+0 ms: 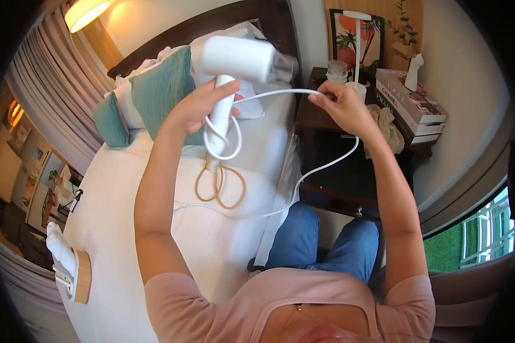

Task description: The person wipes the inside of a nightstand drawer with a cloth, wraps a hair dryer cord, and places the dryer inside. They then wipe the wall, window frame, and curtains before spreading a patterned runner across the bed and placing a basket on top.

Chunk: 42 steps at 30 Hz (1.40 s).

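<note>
While both arms reach out, the left hand is wrapped tight around the handle of a white plastic hair dryer. It holds the hair dryer up over the bed with white sheets. The thin white cord makes a loop around the handle (one loop shows, and I cannot tell if more hide behind it). The right hand is off to the right. Its fingers pinch the same cord, which runs across between the two hands. From there the cord hangs down in front of the dark wooden bedside table and runs back left onto the bed. Below the hair dryer, some tan rubbery rings lie on the sheet. Two blue-green pillows lean at the far end of the bed. A stack of big books sits on the right side of the table.
</note>
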Each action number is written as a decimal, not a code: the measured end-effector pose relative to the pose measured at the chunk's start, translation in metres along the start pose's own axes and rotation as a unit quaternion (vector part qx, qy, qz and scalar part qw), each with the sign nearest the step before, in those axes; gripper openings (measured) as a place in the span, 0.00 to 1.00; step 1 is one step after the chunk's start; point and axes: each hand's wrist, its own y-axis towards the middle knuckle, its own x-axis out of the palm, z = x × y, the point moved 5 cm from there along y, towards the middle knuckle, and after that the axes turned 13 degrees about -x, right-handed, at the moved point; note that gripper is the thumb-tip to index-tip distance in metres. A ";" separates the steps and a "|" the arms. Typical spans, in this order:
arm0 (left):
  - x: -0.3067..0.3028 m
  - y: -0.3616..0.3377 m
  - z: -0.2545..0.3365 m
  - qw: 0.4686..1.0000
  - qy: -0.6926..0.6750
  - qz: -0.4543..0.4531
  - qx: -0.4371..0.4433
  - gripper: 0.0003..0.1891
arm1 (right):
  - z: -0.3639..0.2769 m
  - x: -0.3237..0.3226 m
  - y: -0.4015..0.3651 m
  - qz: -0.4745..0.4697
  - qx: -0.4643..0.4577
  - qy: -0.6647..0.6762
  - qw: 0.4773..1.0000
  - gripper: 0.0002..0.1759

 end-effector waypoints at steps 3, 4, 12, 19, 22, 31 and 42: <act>0.000 0.015 -0.013 0.983 0.168 0.055 0.041 0.27 | -0.045 0.008 -0.007 -0.085 -0.135 -0.014 0.987 0.09; 0.003 0.018 -0.015 0.971 0.219 0.075 0.055 0.27 | -0.059 0.010 -0.007 -0.090 -0.180 -0.042 0.979 0.09; 0.058 -0.024 0.010 0.905 0.409 0.012 0.114 0.23 | -0.056 -0.020 0.075 0.041 -0.378 -0.215 0.900 0.14; 0.064 -0.049 0.045 0.918 0.342 0.008 0.201 0.23 | 0.012 0.055 0.091 -0.202 -0.202 0.272 0.919 0.21; 0.043 -0.050 0.070 0.956 0.185 0.055 0.221 0.16 | 0.015 0.100 0.056 -0.183 -0.036 0.429 0.884 0.16; -0.066 -0.008 0.084 0.875 0.365 0.303 0.096 0.17 | -0.018 0.168 -0.014 -0.313 0.002 0.260 0.914 0.20; 0.011 -0.032 0.139 0.956 0.224 0.088 0.167 0.16 | -0.049 0.206 0.099 0.102 -0.197 0.173 0.960 0.36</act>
